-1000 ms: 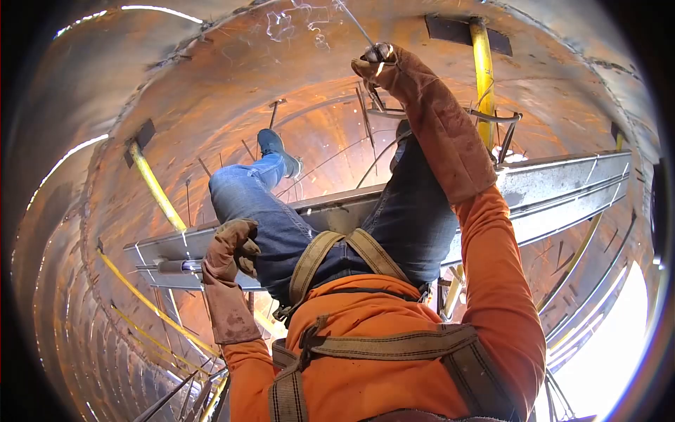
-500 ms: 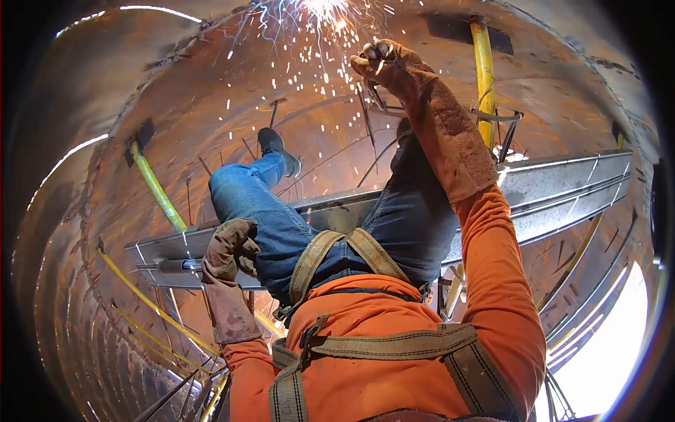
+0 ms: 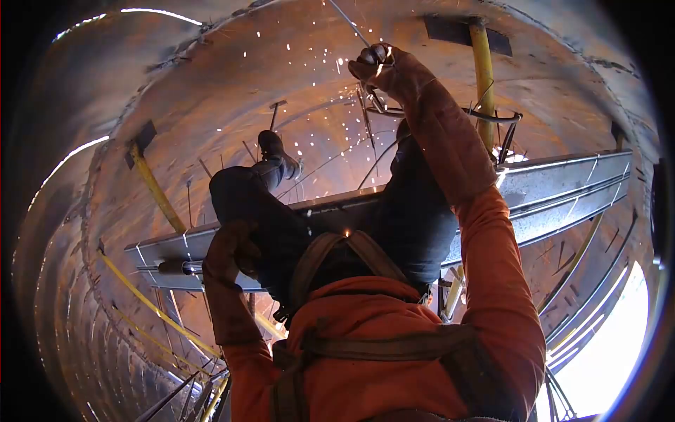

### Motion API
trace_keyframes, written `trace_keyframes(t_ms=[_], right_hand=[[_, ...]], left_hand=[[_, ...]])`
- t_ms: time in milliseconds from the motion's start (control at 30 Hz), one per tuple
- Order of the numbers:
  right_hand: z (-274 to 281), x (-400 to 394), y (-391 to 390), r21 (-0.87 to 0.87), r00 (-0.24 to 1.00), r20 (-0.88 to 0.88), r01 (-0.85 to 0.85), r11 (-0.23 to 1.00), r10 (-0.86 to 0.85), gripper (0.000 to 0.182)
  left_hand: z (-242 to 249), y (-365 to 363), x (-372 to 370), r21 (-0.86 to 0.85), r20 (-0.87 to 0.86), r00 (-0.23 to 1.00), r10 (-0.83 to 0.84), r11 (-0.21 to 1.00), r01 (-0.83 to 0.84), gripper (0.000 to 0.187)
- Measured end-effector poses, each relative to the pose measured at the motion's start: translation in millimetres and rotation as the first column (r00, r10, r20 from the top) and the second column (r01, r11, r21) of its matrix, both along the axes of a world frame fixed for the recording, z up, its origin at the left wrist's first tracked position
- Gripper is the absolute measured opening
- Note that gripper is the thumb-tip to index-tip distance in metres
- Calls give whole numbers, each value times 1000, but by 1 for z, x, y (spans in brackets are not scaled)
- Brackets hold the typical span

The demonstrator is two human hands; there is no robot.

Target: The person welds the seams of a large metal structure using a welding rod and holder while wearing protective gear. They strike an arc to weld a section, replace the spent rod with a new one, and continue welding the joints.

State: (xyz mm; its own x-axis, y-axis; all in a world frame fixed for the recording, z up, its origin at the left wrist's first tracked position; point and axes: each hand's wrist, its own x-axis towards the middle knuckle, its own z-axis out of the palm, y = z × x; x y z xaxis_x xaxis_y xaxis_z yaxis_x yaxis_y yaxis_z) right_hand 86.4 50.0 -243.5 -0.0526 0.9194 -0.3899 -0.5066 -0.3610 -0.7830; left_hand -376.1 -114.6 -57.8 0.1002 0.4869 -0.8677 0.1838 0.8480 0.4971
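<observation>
My right hand (image 3: 383, 67), in a brown leather welding glove, is closed around a welding electrode holder (image 3: 373, 55). A thin welding electrode (image 3: 348, 21) sticks out of it, up and to the left towards the curved rusty metal wall (image 3: 281, 42). My left hand (image 3: 232, 250), gloved too, rests beside my left thigh in front of the metal plank (image 3: 158, 247). Its fingers are loosely curled and apart from the thumb, with nothing seen between them; shadow hides detail. Several sparks fall between the wall and my legs.
I sit on the plank inside a large ribbed metal cylinder. Yellow posts (image 3: 156, 186) (image 3: 483, 84) stand at both sides. A dark cable (image 3: 380, 158) hangs near my right leg. Thin rods jut from the wall, and bright daylight enters through an opening (image 3: 619, 352) at lower right.
The bright welding arc at the top has gone out and the scene is darker. Fewer sparks fall, and the electrode now shows. Both hands stay almost in place.
</observation>
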Motion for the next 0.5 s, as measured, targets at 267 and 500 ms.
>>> trace_keyframes(t_ms=[267,500], right_hand=[[-4,13,11,532,984,-96,-78,843,152,27],[-14,13,14,442,988,0,-141,886,157,26]], left_hand=[[-6,-2,-6,48,-43,994,-96,994,98,39],[-9,-6,-7,76,-85,995,-57,995,63,37]])
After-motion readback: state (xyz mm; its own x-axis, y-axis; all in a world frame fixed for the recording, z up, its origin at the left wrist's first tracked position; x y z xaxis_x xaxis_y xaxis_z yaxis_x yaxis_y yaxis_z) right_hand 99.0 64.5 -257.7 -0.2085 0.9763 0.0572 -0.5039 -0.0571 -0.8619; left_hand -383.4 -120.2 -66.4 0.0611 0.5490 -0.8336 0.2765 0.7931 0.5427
